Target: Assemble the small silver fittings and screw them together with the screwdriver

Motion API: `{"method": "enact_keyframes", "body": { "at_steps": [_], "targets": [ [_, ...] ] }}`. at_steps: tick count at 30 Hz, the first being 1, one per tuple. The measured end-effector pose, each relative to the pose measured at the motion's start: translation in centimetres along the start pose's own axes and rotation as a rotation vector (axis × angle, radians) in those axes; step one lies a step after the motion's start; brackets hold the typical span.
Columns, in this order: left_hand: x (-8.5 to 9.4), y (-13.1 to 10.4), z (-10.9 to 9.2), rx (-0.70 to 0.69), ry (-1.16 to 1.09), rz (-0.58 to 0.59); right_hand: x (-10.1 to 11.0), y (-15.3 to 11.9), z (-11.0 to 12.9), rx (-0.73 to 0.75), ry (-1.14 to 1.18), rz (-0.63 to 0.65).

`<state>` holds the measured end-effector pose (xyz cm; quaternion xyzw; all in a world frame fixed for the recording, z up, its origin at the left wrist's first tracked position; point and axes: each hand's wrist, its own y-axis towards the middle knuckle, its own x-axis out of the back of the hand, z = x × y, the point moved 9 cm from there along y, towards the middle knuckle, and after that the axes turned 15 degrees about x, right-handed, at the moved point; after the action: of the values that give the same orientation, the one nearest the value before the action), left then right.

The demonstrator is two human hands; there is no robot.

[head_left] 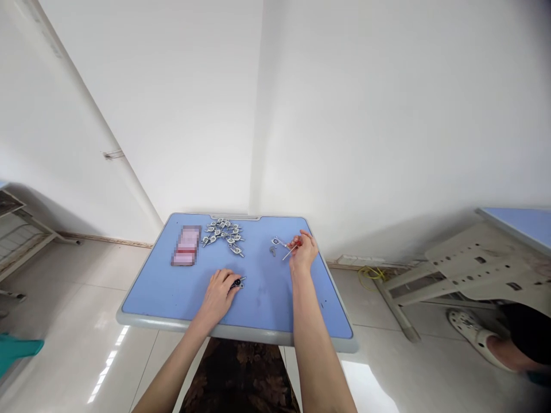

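Observation:
My left hand (221,291) rests low on the blue tabletop, its fingers closed around a small metal fitting with a black round centre (237,283). Toward the right edge, my right hand (303,251) is closed on a red-handled screwdriver (293,250), whose thin shaft points down and left. Just left of those fingers is a silver metal fitting with a ring (276,241); I cannot tell whether they touch it. A small grey piece (272,251) lies beside it. Several similar silver fittings (222,232) are piled at the back of the table.
The desk (163,292) has a grey rim and stands against a white wall. A blurred pink-and-red rectangular item (186,245) lies at its left. Another desk (516,226) stands on the right, with a person's foot in a clog (473,332) below. A teal object (19,349) is at lower left.

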<state>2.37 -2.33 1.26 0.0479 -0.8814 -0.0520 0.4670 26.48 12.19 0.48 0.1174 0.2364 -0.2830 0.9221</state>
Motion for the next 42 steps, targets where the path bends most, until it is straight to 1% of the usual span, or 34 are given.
{"method": "enact_keyframes", "body": {
  "at_steps": [4, 8, 12, 18, 24, 29, 37, 39, 42],
  "targets": [
    [-0.1, -0.2, 0.6, -0.026, -0.040, -0.008, -0.2, 0.4, 0.7, 0.055, -0.189, 0.088],
    [-0.3, -0.3, 0.8, -0.026, -0.076, -0.024, -0.9, 0.4, 1.4, 0.127, -0.432, 0.246],
    [-0.3, -0.2, 0.9, -0.015, -0.110, -0.033, -1.6, -0.1, 1.9, 0.200, -0.621, 0.394],
    [-0.5, 0.0, 1.1, -0.004, -0.138, -0.029, -1.7, -0.5, 1.9, 0.261, -0.827, 0.512],
    [-0.4, 0.2, 1.1, 0.006, -0.142, -0.027, -1.8, -0.8, 1.4, 0.291, -0.966, 0.576],
    [-0.3, 0.3, 1.2, 0.001, -0.152, -0.048, -2.5, -1.5, 0.9, 0.306, -1.025, 0.651],
    [-0.4, 0.4, 1.1, -0.008, -0.167, -0.031, -4.7, -3.9, -0.1, 0.320, -1.070, 0.897],
    [-0.3, 0.4, 1.1, -0.001, -0.167, -0.025, -4.8, -4.1, 0.0, 0.325, -1.087, 0.922],
    [-0.2, 0.4, 1.1, 0.018, -0.171, -0.018, -4.7, -4.0, 0.1, 0.330, -1.139, 0.921]
  ]
}}
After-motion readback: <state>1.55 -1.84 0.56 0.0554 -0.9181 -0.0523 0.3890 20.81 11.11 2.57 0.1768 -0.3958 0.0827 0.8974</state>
